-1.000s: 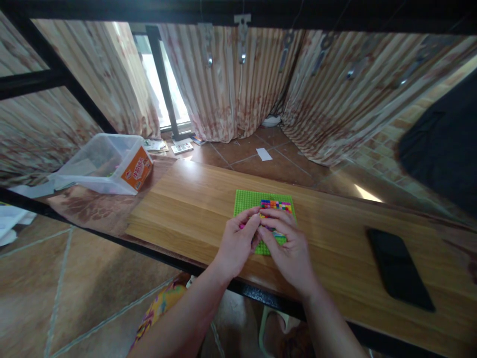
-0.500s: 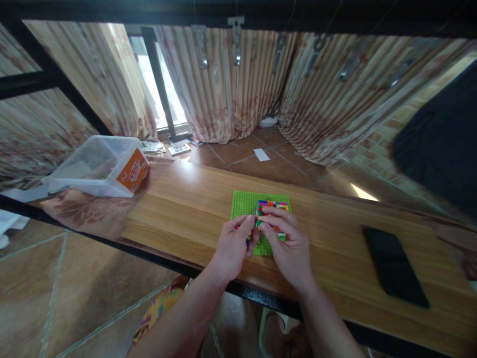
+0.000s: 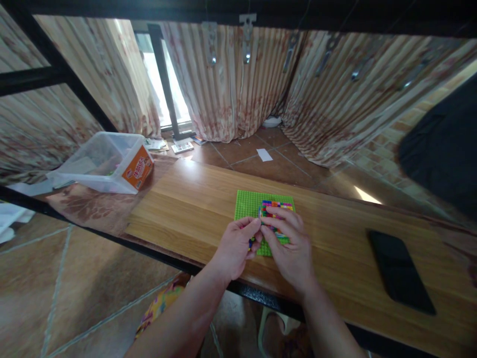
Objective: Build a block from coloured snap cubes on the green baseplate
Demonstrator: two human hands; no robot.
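Observation:
A green studded baseplate (image 3: pixel 246 201) lies on the wooden table, bearing a block of small multicoloured building bricks (image 3: pixel 278 204). My left hand (image 3: pixel 235 246) is closed at the plate's front left, with a few small dark blue and yellow bricks (image 3: pixel 252 242) showing between its fingers. Over the brick block, my right hand (image 3: pixel 290 243) has its thumb and index fingertip pinched together, touching the left fingertips. Whatever sits in that pinch is hidden by the fingers. Part of the block is covered by the right fingers.
A clear plastic bin (image 3: pixel 100 164) with an orange label stands at the table's left end on a brown cloth. To the right lies a black phone (image 3: pixel 400 271). Curtains (image 3: pixel 223 89) hang beyond the table, and a dark bar (image 3: pixel 238 10) crosses above.
The whole view has shifted slightly, so things appear a little farther right. My hands stay together over the bricks, with the right thumb and index finger now closer together.

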